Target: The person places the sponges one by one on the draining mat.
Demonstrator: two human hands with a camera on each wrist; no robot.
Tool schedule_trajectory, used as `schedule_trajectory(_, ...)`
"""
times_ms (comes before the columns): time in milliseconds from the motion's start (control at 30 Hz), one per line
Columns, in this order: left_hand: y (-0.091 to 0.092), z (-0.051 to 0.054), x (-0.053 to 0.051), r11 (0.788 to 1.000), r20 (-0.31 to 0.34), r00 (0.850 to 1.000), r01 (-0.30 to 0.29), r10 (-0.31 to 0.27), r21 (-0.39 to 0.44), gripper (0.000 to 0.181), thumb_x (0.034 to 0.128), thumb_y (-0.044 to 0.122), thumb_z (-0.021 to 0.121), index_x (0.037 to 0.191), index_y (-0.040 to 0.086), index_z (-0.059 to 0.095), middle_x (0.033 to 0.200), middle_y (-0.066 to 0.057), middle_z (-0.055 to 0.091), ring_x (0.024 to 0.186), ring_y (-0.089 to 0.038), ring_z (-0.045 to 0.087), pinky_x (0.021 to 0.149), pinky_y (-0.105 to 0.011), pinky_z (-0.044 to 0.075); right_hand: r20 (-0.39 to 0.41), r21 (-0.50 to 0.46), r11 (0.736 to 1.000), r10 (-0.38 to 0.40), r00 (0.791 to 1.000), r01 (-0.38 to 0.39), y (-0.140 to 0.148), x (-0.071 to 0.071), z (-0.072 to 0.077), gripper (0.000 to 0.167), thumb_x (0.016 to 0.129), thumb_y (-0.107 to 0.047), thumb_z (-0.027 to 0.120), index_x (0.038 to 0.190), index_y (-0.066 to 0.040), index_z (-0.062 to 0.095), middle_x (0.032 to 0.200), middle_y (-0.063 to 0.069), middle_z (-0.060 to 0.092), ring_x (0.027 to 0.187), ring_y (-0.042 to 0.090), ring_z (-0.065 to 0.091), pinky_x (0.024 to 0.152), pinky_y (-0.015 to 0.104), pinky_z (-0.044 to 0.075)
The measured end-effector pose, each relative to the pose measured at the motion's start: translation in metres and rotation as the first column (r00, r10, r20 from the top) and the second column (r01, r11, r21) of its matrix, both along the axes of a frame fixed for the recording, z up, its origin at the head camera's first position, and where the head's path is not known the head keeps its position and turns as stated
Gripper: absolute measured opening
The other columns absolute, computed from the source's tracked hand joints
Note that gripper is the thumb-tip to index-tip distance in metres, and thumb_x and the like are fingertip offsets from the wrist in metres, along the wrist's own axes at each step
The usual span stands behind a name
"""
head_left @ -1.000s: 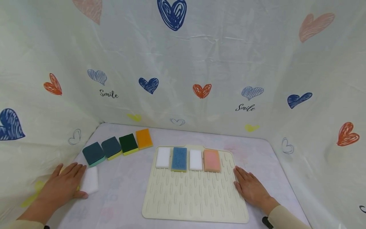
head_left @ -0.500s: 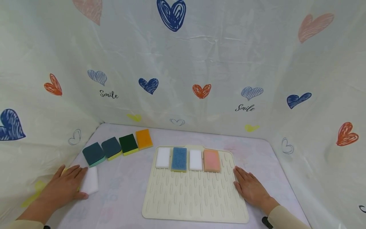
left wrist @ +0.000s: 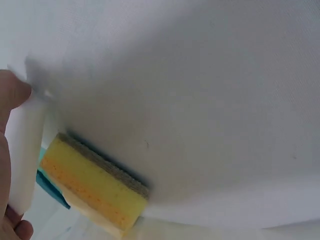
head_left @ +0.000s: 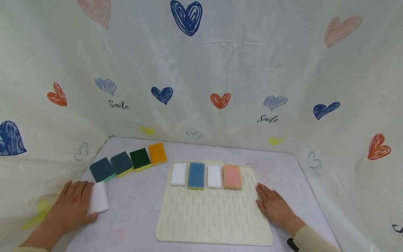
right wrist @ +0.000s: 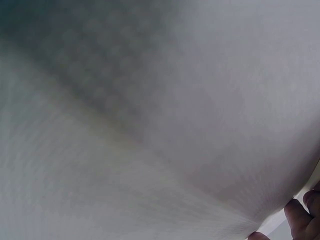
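My left hand point(head_left: 70, 204) grips a white sponge point(head_left: 99, 197) at the left of the table, thumb at its near end and fingers at its far end. In the left wrist view the white sponge point(left wrist: 24, 155) stands tilted between thumb and fingers. Close by lies a yellow sponge point(left wrist: 92, 182) with a dark scouring side, hidden behind the hand in the head view. My right hand point(head_left: 277, 208) rests with extended fingers against the right edge of a cream ribbed mat point(head_left: 214, 220). On the mat's far part lie two white sponges, a blue sponge point(head_left: 196, 176) and a pink sponge point(head_left: 232, 177).
Beyond the left hand runs a slanted row: a teal sponge point(head_left: 102, 169), a blue-grey sponge point(head_left: 121, 163), a dark green sponge point(head_left: 140, 158) and an orange sponge point(head_left: 158, 154). A curtain point(head_left: 201, 70) printed with hearts borders the table at the back and sides.
The left hand has closed on the white sponge and tilted it up slightly. My right hand stays at the mat's edge. The head view has shifted a little.
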State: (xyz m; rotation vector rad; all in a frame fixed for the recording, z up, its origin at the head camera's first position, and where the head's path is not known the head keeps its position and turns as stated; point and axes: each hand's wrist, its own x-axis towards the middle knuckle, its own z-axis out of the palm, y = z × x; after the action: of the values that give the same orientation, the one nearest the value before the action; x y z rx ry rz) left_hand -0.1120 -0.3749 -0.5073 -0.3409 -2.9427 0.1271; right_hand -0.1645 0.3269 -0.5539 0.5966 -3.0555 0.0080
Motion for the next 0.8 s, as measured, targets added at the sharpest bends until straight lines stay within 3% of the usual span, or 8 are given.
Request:
schedule_trajectory(167,0.003,0.002,-0.002,0.999,-0.106,0.994,0.033,-0.033,-0.008,0.118,0.0571,0.046,0.099,0.136,-0.014,0.034,0.129,-0.040,0.044,0.119,-0.054,0.037,0.126,-0.058,-0.018,0.000,0.000,1.000,0.002,1.000,-0.002,-0.001,0.000,0.000,0.061,0.110,-0.035,0.052,0.158,0.002,0.044,0.165,0.018,0.043,0.150,0.038,0.045,0.119,0.063,0.039)
schedule_trajectory(200,0.004,0.003,-0.003,0.999,-0.132,0.990,0.045,-0.045,0.001,0.120,0.0646,0.060,0.094,0.137,-0.014,0.034,0.128,-0.040,0.043,0.119,-0.054,0.037,0.128,-0.058,-0.015,-0.003,0.004,1.000,0.004,1.000,-0.004,-0.001,0.000,-0.001,0.061,0.110,-0.036,0.052,0.158,0.002,0.044,0.165,0.018,0.043,0.150,0.038,0.045,0.119,0.063,0.039)
schedule_trajectory(300,0.010,0.008,-0.007,0.998,-0.176,0.983,0.056,-0.052,0.016,0.119,0.0647,0.057,0.094,0.138,-0.014,0.031,0.129,-0.041,0.041,0.120,-0.055,0.036,0.131,-0.058,-0.009,-0.011,0.012,1.000,0.009,1.000,-0.009,0.000,-0.001,-0.001,0.061,0.110,-0.036,0.053,0.158,0.001,0.044,0.165,0.018,0.043,0.150,0.037,0.045,0.118,0.062,0.039)
schedule_trajectory(367,0.016,0.012,-0.012,0.997,-0.210,0.975,0.078,-0.071,0.027,0.115,0.0729,0.066,0.086,0.137,-0.013,0.032,0.127,-0.041,0.043,0.119,-0.055,0.038,0.131,-0.060,0.007,-0.012,0.014,1.000,0.010,1.000,-0.009,0.001,0.000,0.000,0.061,0.110,-0.036,0.053,0.158,0.002,0.044,0.165,0.018,0.043,0.151,0.037,0.045,0.118,0.062,0.039)
schedule_trajectory(433,0.023,0.018,-0.018,0.995,-0.223,0.971,0.095,-0.086,0.031,0.111,0.0694,0.055,0.088,0.138,-0.013,0.032,0.128,-0.041,0.045,0.119,-0.054,0.039,0.124,-0.063,0.023,-0.011,0.016,1.000,0.010,1.000,-0.010,0.001,0.001,0.000,0.061,0.110,-0.036,0.053,0.158,0.002,0.044,0.165,0.018,0.043,0.150,0.037,0.045,0.118,0.062,0.039)
schedule_trajectory(467,0.027,0.020,-0.022,0.993,-0.236,0.967,0.110,-0.100,0.032,0.107,0.0774,0.064,0.078,0.138,-0.012,0.033,0.127,-0.040,0.046,0.118,-0.054,0.040,0.117,-0.064,0.030,-0.010,0.016,1.000,0.010,1.000,-0.010,0.001,0.001,0.000,0.061,0.110,-0.036,0.053,0.158,0.002,0.044,0.165,0.018,0.043,0.151,0.037,0.045,0.118,0.062,0.039)
schedule_trajectory(567,0.042,0.029,-0.033,0.989,-0.251,0.959,0.145,-0.133,0.028,0.101,0.0854,0.071,0.060,0.139,-0.011,0.034,0.128,-0.037,0.047,0.117,-0.051,0.043,0.101,-0.064,0.041,-0.011,0.007,1.000,0.013,1.000,-0.013,0.001,0.002,0.001,0.061,0.110,-0.036,0.053,0.158,0.002,0.044,0.165,0.019,0.043,0.150,0.038,0.045,0.118,0.063,0.039)
schedule_trajectory(800,0.091,0.049,-0.063,0.974,-0.313,0.927,0.226,-0.205,0.032,0.103,0.0679,0.042,0.086,0.140,-0.012,0.037,0.127,-0.035,0.050,0.116,-0.049,0.049,0.097,-0.064,0.048,0.002,0.001,1.000,0.012,1.000,-0.012,0.000,0.000,0.000,0.062,0.111,-0.038,0.050,0.159,0.001,0.042,0.166,0.017,0.041,0.152,0.036,0.043,0.119,0.062,0.038)
